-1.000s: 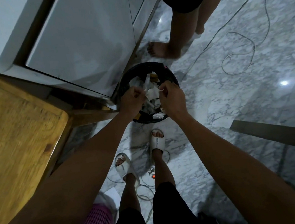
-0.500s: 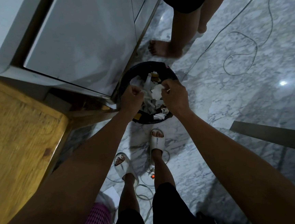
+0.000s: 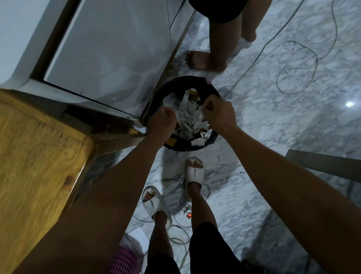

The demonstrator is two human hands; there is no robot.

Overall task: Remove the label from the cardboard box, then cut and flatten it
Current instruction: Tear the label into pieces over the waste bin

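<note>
The cardboard box is not in view. I stand over a round black bin [image 3: 162, 93] filled with torn white paper scraps [image 3: 188, 119] and a few brown bits. My left hand [image 3: 163, 122] hovers over the bin's left rim with its fingers curled shut. My right hand [image 3: 219, 113] hovers over the right rim, also closed in a fist. The two hands are apart, with the scraps showing between them. I see nothing clearly held in either fist.
A wooden table [image 3: 24, 163] is at the left, a white appliance [image 3: 110, 46] behind the bin. Another person's bare legs [image 3: 217, 46] stand just beyond the bin. Cables [image 3: 295, 65] loop on the marble floor. A grey flat panel [image 3: 335, 167] lies to the right. A pink item [image 3: 123, 270] sits beside my slippered feet.
My hands have drawn apart over the bin. The white strip that was between them one second ago is no longer held there.
</note>
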